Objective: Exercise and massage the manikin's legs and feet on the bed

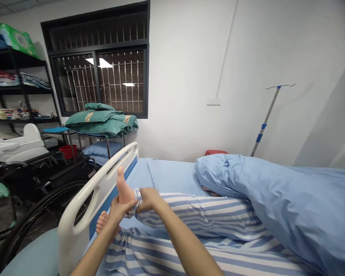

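Note:
Two legs in blue-and-white striped trousers point(195, 207) lie on the bed's light-blue sheet point(172, 172). The farther leg's bare foot point(124, 187) is smooth and pinkish, with its toes pointing up. My left hand point(119, 209) is closed round this foot near the heel and ankle. At the same ankle, my right hand point(149, 198) is closed on the striped trouser cuff point(137, 197), its fingertips partly hidden. The nearer foot point(102, 221) rests beside my left forearm, partly covered by it. A blue quilt point(276, 191) covers the upper part of the legs.
A white bed end board point(74, 209) stands left of the feet. Beyond it is a wheelchair point(66, 180). Green folded bedding point(103, 120) lies on a stand under the window. An IV pole point(266, 122) rises behind the bed, and black shelves point(20, 90) stand at far left.

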Available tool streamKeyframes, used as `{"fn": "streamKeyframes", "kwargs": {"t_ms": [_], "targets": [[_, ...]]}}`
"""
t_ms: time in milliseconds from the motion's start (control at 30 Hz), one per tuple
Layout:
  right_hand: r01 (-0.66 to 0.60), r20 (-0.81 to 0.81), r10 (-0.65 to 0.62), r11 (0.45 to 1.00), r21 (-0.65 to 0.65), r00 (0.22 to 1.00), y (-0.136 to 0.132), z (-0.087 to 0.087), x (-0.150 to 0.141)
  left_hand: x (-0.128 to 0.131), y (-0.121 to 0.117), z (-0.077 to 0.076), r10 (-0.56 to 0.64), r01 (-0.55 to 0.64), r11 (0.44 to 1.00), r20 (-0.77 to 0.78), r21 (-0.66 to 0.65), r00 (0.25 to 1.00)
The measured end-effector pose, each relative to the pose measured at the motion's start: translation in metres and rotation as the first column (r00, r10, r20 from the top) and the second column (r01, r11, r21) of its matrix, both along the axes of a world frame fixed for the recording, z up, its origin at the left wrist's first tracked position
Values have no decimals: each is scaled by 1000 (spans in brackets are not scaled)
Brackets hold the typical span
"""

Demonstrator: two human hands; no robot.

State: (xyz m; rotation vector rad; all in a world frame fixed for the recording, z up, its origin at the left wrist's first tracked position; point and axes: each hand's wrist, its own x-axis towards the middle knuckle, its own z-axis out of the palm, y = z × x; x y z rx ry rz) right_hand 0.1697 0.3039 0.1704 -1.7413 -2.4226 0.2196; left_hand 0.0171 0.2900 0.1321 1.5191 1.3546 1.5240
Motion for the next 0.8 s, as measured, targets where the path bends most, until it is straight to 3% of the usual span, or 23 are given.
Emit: {"fn": "streamKeyframes", "kwargs": {"t_ms": [67, 233, 300, 367, 433, 500, 600, 700, 800], "targets": [[-38, -99, 46, 996, 77, 994, -4, 36, 19, 15, 2, 37, -17, 16, 1000, -32, -27, 999], [-62, -398, 165, 964, 259, 902, -26, 132, 88, 80, -6, 157, 61, 1, 964, -228, 265, 972], [6, -490, 156, 950, 312, 857, -39, 164, 118, 111, -15, 201, 79, 29, 927, -269, 374, 960], [96, -565, 136, 927, 361, 814, -54, 188, 143, 141, -23, 236, 52, 83, 881, -270, 466, 961], [150, -615, 141, 906, 397, 776, -67, 204, 161, 164, -30, 260, 14, 122, 840, -247, 529, 969], [169, -633, 145, 897, 409, 761, -74, 212, 169, 177, -32, 273, -23, 151, 805, -224, 574, 974], [178, -627, 128, 898, 402, 769, -73, 211, 168, 176, -28, 272, -52, 179, 778, -222, 602, 974], [155, -598, 119, 909, 386, 792, -59, 197, 154, 155, -19, 256, -23, 177, 817, -275, 548, 961], [87, -543, 141, 924, 372, 828, -37, 172, 132, 124, -7, 227, 1, 149, 880, -316, 450, 949]]}}
